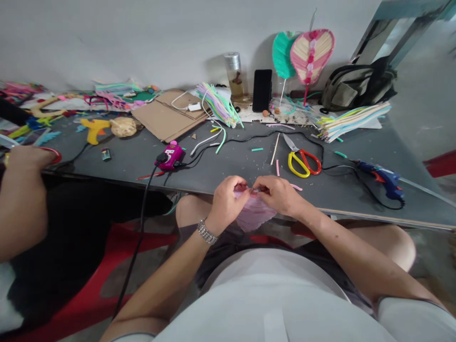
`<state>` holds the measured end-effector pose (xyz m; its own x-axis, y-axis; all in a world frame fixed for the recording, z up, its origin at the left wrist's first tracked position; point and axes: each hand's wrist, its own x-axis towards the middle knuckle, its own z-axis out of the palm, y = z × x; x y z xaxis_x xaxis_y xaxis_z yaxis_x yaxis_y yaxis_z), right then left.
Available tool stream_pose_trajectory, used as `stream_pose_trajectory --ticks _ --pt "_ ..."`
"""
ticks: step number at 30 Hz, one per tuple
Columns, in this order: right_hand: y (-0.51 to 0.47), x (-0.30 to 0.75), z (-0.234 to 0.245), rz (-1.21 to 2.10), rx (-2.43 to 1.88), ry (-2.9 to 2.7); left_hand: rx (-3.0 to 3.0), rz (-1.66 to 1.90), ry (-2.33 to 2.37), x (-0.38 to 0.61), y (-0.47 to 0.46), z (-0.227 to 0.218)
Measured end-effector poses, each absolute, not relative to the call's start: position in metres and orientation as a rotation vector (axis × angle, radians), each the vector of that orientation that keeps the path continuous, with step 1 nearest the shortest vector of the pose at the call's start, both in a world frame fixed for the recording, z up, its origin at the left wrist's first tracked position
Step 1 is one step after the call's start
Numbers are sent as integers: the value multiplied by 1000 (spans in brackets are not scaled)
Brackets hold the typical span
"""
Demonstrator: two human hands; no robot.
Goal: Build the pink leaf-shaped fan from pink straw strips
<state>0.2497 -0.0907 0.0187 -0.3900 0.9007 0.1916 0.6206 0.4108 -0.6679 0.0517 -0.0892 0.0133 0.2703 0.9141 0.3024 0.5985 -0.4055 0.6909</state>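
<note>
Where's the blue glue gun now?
In the head view, the blue glue gun lies at the right end of the table, just right of the red-and-yellow scissors.

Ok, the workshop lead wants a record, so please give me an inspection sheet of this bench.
surface: dark grey table, small scraps scattered on it
job's things: pink pleated sheet
hands: left hand and right hand pinch its top edge; watch on left wrist
clutter: red-and-yellow scissors, blue glue gun, yellow glue gun, cardboard sheets
cables: black cord hangs over the table edge from a magenta plug
surroundings: co-worker's hand at left, olive backpack, red chair
</note>
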Motion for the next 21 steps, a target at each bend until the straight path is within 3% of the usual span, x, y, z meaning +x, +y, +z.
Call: stream_pose_trajectory --ticks 21 --pt "-91 244 17 670 -1275 -2113 1792 1034 1363 49 -85 7"
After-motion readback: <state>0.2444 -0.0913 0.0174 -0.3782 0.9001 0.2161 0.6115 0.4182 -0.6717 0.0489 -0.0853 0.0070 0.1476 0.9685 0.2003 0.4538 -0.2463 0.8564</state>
